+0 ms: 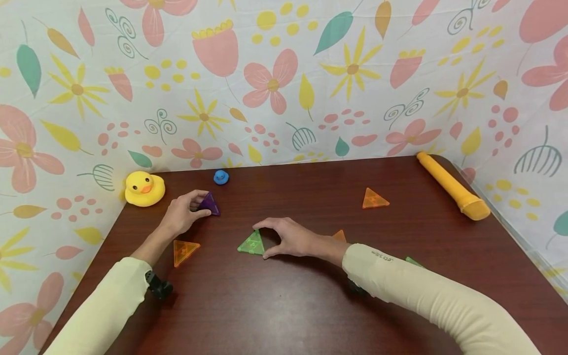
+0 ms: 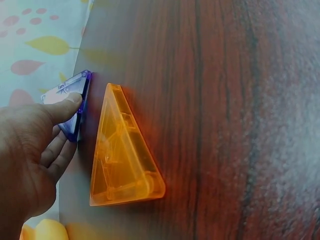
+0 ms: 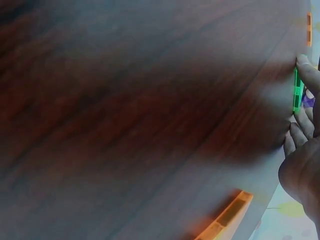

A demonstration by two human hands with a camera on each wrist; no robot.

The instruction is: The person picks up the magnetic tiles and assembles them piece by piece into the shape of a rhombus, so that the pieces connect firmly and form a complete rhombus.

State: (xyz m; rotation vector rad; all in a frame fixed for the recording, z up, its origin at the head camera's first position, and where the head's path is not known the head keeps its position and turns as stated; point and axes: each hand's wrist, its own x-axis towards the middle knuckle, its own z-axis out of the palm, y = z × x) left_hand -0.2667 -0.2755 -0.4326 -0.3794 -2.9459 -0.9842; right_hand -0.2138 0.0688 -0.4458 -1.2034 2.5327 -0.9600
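Note:
My left hand [image 1: 183, 213] pinches a purple translucent triangular tile [image 1: 210, 204] between thumb and fingers. The tile is tilted up on the left side of the dark wooden table [image 1: 275, 305]. In the middle, a green translucent triangular tile [image 1: 252, 244] lies with two corners between the thumb and fingers of my right hand [image 1: 293, 237]. The right wrist view shows the green tile [image 3: 297, 91] edge-on between the fingertips. Close to my left wrist lies an orange triangular tile [image 1: 184, 252], which looks large in the left wrist view.
A yellow rubber duck [image 1: 144, 189] and a small blue duck [image 1: 221, 177] stand at the back left. One orange tile [image 1: 374, 198] lies back right. My right arm partly covers another orange tile [image 1: 339, 235] and a green tile [image 1: 414, 262]. A long yellow stick [image 1: 452, 185] lies far right.

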